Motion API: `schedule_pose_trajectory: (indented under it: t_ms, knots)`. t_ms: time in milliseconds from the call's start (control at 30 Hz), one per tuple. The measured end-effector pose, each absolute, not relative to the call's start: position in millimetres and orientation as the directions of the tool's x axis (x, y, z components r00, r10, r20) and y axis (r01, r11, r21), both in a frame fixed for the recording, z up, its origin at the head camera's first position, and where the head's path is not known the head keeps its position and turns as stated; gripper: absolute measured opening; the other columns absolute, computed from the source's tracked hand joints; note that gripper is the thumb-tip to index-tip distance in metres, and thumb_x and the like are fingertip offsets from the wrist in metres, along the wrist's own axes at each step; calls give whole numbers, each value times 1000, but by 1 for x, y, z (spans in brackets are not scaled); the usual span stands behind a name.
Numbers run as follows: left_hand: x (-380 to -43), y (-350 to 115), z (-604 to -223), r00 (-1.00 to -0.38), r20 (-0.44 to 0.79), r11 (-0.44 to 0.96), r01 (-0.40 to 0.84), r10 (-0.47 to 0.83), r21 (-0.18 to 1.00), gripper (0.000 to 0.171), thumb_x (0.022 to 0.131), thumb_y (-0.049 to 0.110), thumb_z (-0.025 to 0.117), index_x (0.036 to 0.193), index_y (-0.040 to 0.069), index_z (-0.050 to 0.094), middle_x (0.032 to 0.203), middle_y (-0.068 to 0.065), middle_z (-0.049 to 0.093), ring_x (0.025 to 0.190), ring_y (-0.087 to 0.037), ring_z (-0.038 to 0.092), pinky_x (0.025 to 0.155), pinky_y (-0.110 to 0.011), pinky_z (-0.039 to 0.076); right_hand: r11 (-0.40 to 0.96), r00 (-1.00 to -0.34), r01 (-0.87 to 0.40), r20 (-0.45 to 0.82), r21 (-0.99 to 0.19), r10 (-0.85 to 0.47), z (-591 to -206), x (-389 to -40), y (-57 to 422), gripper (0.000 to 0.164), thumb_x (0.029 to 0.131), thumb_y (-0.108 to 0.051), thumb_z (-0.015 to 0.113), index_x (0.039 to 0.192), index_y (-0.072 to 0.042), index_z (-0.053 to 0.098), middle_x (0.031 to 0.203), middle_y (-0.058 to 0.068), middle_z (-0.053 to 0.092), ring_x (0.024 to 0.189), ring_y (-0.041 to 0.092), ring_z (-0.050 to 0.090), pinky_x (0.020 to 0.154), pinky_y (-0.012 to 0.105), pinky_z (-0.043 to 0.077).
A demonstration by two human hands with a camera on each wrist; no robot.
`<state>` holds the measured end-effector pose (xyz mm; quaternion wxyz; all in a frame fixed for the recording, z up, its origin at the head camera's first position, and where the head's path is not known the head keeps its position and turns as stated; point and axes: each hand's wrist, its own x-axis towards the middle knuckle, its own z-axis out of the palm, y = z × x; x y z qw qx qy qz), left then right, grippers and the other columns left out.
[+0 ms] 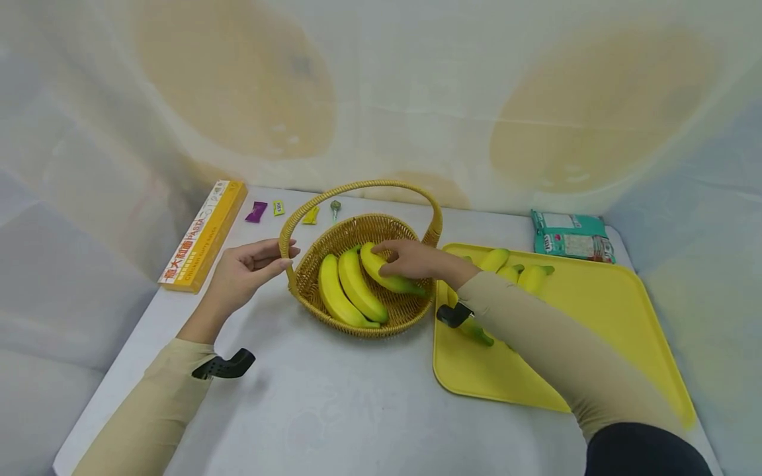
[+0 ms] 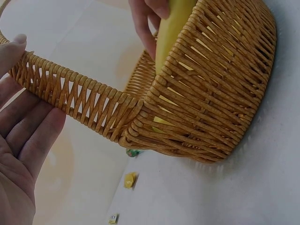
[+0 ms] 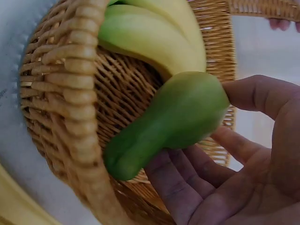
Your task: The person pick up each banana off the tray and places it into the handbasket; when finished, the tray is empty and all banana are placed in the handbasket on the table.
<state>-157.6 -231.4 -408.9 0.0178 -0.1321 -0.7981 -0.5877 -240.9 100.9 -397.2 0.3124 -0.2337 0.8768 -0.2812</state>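
A wicker basket (image 1: 351,330) with a tall arched handle stands mid-table. Its handle (image 2: 70,91) is pinched near the left base between the thumb and fingers of my left hand (image 1: 241,271). Two yellow bananas (image 1: 360,287) lie side by side inside the basket. Over the basket's right half, my right hand (image 1: 413,259) holds a third banana (image 1: 387,274) between thumb and fingers. In the right wrist view, the green stem end of that held banana (image 3: 164,122) points toward the rim, close beside the other bananas.
A yellow tray (image 1: 595,317) with several bananas (image 1: 532,277) sits right of the basket, partly under my right arm. A pasta box (image 1: 202,238) lies at the left. Small candies (image 1: 256,211) and a lollipop (image 1: 336,207) lie behind; a teal packet (image 1: 571,237) is at back right.
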Motion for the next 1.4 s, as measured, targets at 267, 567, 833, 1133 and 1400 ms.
schedule_pose_trajectory:
  t_ms: [267, 567, 833, 1133, 1400]
  knots:
    - [-158, -232, -409, -967, 180, 278, 226, 183, 934, 36, 97, 19, 72, 129, 2, 69, 120, -11, 73, 110, -16, 71, 95, -22, 54, 769, -674, -316, -439, -556, -594, -408, -247, 84, 73, 95, -26, 71, 159, -18, 36, 138, 15, 60, 125, 25, 58, 98, 38, 52]
    - [-158, -231, -409, -964, 191, 287, 240, 187, 927, 35, 97, 19, 72, 128, 2, 69, 120, -13, 73, 108, -10, 71, 94, -22, 54, 803, -665, -351, -475, -482, -576, -408, -244, 75, 87, 92, -20, 76, 162, -15, 25, 130, 14, 64, 113, 22, 60, 95, 35, 53]
    - [-158, -232, -410, -964, 188, 278, 236, 188, 931, 36, 97, 18, 72, 128, 2, 69, 120, -12, 73, 108, -10, 71, 95, -22, 54, 814, -679, -318, -483, -486, -553, -409, -240, 75, 89, 93, -23, 75, 163, -18, 21, 140, 15, 60, 124, 24, 58, 103, 39, 50]
    - [-157, -231, -410, -966, 180, 271, 226, 184, 935, 35, 97, 18, 72, 128, 2, 68, 120, -11, 73, 108, -10, 71, 95, -22, 54, 772, -711, -334, -393, -540, -583, -401, -233, 93, 78, 98, -29, 69, 162, -17, 26, 141, 16, 59, 122, 27, 62, 99, 42, 53]
    - [-157, -231, -409, -968, 172, 274, 218, 181, 937, 36, 97, 20, 72, 128, 3, 69, 120, -11, 73, 109, -11, 71, 95, -22, 54, 626, -752, -402, -149, -668, -642, -394, -198, 132, 62, 100, -24, 66, 156, -14, 41, 145, 13, 55, 125, 31, 58, 100, 48, 52]
